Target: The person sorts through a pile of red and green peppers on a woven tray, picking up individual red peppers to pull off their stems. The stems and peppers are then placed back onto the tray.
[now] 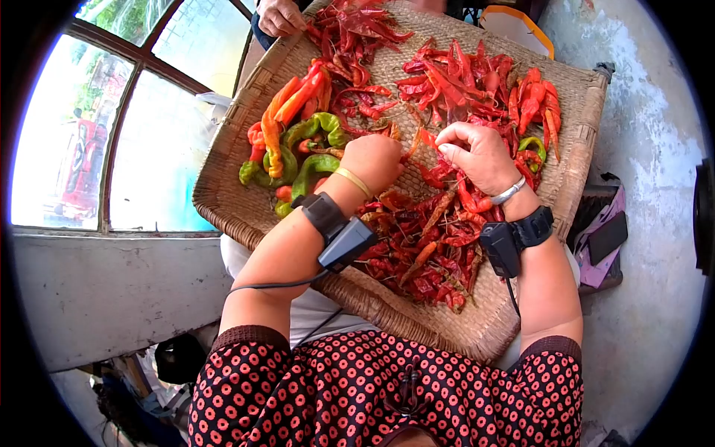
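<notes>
My left hand [372,162] is closed in a fist over the woven basket tray [298,67]; what its fingers hold, if anything, is hidden. Facing it, my right hand [480,158] pinches thumb to finger at the tip of a red chili pepper [427,138]. Below both hands spreads a pile of dark red dried chilies [424,253]. Green peppers [316,170] and orange-red peppers [294,100] lie left of my left hand. Beyond my right hand is a heap of brighter red chilies [465,82], with fresher red peppers [538,104] beside it.
At the tray's far left corner is another person's hand [281,16], near more red chilies [354,33]. A window [126,112] stands on the left, a pale wall [625,89] on the right. A dark phone [608,238] lies on a lilac bag [596,270] right of the tray.
</notes>
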`<state>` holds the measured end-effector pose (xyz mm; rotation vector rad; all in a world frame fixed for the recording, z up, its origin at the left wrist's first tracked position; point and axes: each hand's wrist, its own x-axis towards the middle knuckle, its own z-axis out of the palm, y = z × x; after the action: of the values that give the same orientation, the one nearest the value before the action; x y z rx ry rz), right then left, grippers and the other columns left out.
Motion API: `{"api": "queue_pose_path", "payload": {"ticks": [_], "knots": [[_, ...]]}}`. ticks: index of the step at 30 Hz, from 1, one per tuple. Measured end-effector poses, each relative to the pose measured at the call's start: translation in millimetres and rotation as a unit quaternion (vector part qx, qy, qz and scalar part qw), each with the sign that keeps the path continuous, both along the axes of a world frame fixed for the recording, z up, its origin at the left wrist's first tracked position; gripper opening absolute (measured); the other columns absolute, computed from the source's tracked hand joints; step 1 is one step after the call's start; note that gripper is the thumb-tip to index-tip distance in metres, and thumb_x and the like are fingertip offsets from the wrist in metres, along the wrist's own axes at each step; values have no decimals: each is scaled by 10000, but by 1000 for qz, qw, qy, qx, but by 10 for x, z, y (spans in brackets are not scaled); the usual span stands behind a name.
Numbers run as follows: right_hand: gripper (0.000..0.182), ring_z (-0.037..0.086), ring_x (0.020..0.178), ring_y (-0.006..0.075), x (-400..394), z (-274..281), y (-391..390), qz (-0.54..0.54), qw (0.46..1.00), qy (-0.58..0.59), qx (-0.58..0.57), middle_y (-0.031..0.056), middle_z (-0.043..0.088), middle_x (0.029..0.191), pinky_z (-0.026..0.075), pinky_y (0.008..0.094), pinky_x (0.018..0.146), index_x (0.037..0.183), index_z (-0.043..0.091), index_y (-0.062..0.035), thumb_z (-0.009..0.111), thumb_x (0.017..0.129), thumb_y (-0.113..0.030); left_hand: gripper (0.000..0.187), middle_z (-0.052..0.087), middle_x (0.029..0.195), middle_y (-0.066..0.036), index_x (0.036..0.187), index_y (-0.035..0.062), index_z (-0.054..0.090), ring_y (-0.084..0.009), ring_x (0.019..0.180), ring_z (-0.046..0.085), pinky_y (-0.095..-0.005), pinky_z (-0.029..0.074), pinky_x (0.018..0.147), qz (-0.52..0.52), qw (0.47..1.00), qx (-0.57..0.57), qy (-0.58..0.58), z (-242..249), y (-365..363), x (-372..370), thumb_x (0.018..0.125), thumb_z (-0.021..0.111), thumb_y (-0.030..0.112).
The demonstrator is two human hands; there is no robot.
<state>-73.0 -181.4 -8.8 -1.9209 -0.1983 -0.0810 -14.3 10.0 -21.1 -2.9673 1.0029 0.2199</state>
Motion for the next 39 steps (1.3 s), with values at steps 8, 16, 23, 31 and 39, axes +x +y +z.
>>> {"api": "queue_pose_path", "payload": {"ticks": [8,16,23,31,39], "knots": [[96,520,644,63,6,11,-4,4,1000,-6,-28,-5,579,719,438,232,604,870,608,-5,580,805,-70,192,629,713,-77,897,5,628,-139,643,587,-273,471,596,187,832,-522,-9,144,330,669,767,647,144],[105,546,641,70,-27,32,7,65,989,70,109,8,598,761,458,230,599,886,617,-10,565,816,-68,301,611,850,-33,1052,34,596,-76,707,526,-233,450,619,-137,895,-378,195,333,-1,73,761,664,61],[124,547,639,66,-15,32,21,19,979,82,188,13,606,776,461,228,581,911,602,-4,578,836,-100,145,616,670,-42,893,25,657,-71,587,537,-236,450,544,-40,882,-365,295,354,69,108,782,641,119],[226,605,727,286,-55,-95,105,92,943,-62,-314,117,621,760,475,383,648,881,621,-73,645,725,-235,172,638,821,-68,902,10,633,-126,693,579,-269,478,645,38,919,-382,-86,261,296,475,786,641,137],[71,615,747,275,-73,-219,122,23,867,-127,-481,104,606,754,498,383,660,751,598,-73,567,740,-136,152,625,726,-83,844,46,644,-231,665,597,-325,472,612,-296,855,-259,337,227,-112,-306,728,674,141]]}}
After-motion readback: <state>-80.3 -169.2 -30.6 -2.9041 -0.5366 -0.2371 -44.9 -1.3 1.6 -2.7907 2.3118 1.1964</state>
